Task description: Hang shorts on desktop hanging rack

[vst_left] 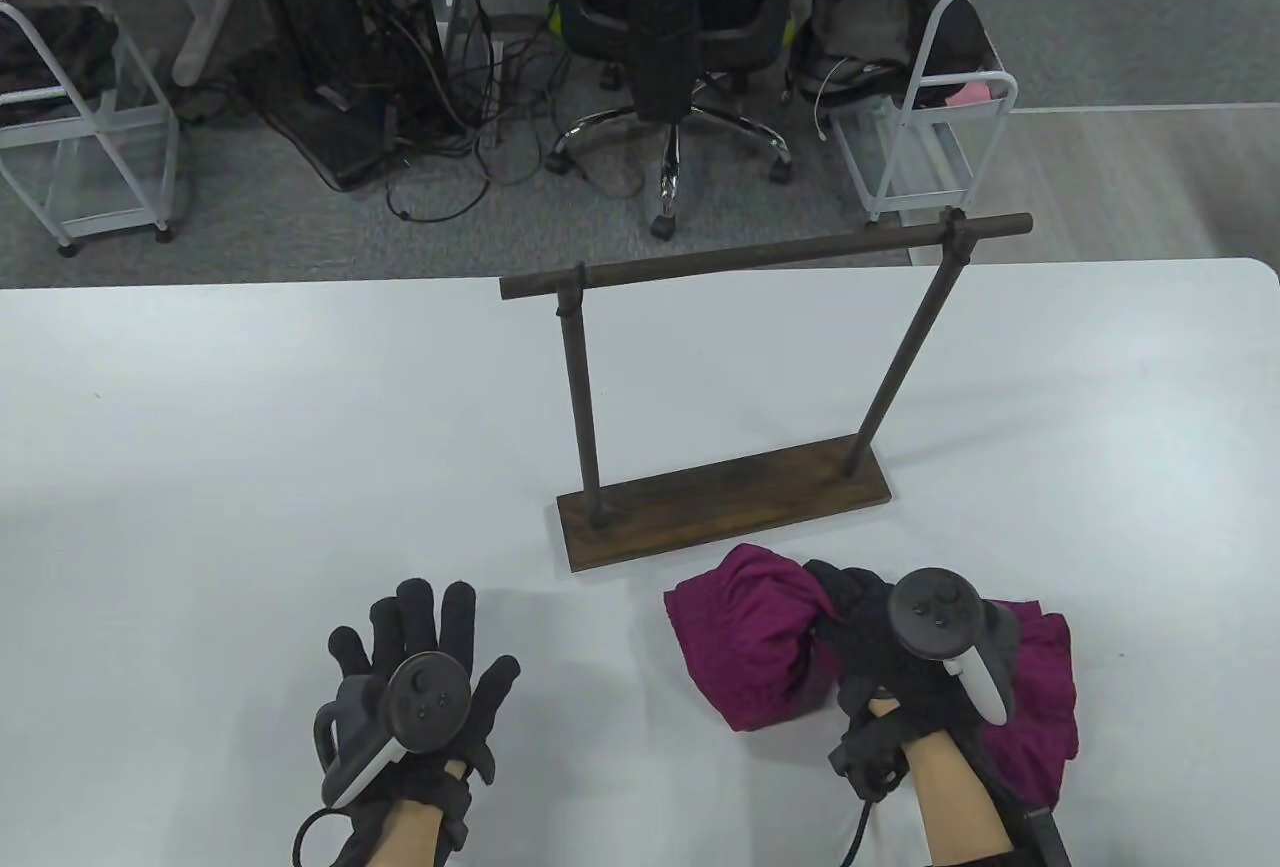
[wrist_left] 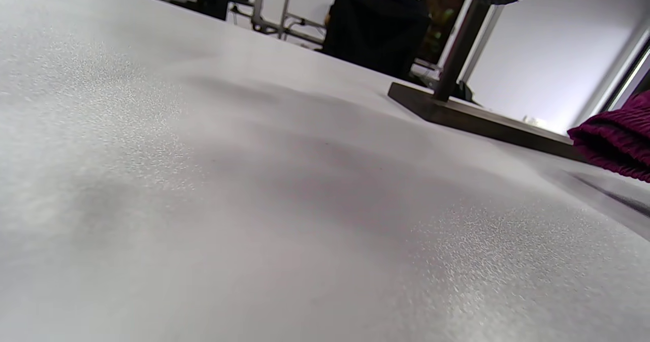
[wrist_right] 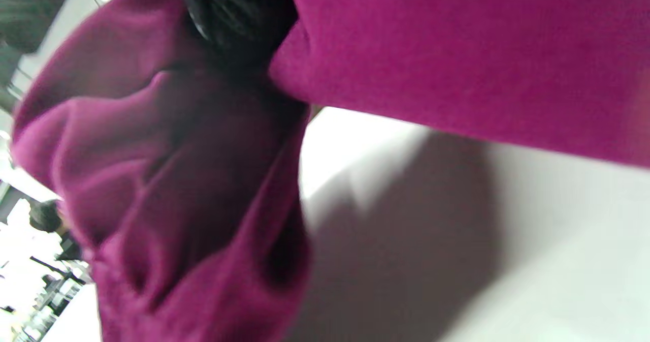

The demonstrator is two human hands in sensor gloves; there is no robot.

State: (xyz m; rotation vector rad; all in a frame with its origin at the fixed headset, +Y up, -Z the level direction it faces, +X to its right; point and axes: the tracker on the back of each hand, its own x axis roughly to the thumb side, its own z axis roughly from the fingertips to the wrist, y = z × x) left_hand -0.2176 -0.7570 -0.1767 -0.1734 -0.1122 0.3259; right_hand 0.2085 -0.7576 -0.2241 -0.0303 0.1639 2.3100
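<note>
The left hand (vst_left: 420, 677) lies flat with fingers spread, holding nothing, while the right hand (vst_left: 890, 652) grips the bunched shorts (vst_left: 745, 647) just before the rack (vst_left: 730, 497), whose base loose cloth could likely snag, tipping it.

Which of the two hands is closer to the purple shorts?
Right. The right hand grips the shorts; the left hand lies flat on the table, apart from them.
</note>
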